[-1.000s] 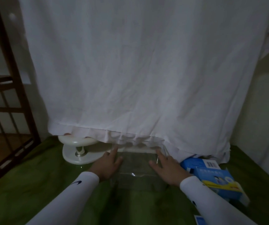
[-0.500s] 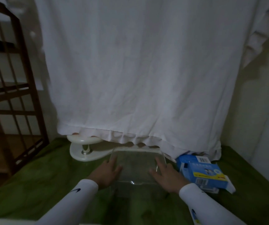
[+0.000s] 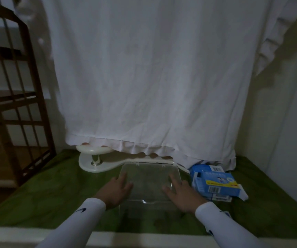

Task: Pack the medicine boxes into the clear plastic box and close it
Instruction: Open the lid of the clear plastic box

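The clear plastic box point(image 3: 149, 178) stands on the green cloth in front of me, its lid down flat. My left hand point(image 3: 114, 190) lies against its left side with fingers spread on the lid's edge. Resting on the right side of the lid is my right hand point(image 3: 181, 193), fingers apart. Neither hand grips anything. A stack of blue medicine boxes point(image 3: 215, 184) lies just right of the clear box, close to my right hand; a white box peeks out beneath them.
A white stand with a round base point(image 3: 94, 158) sits behind the box at the left. A white sheet point(image 3: 144, 77) hangs across the back. A brown wooden rack point(image 3: 13, 97) stands at the left. A white ledge point(image 3: 108, 237) runs along the near edge.
The view has shifted, so the box and hands sit more central. Both hands stay on the clear box in the same pose; the medicine boxes have not moved.
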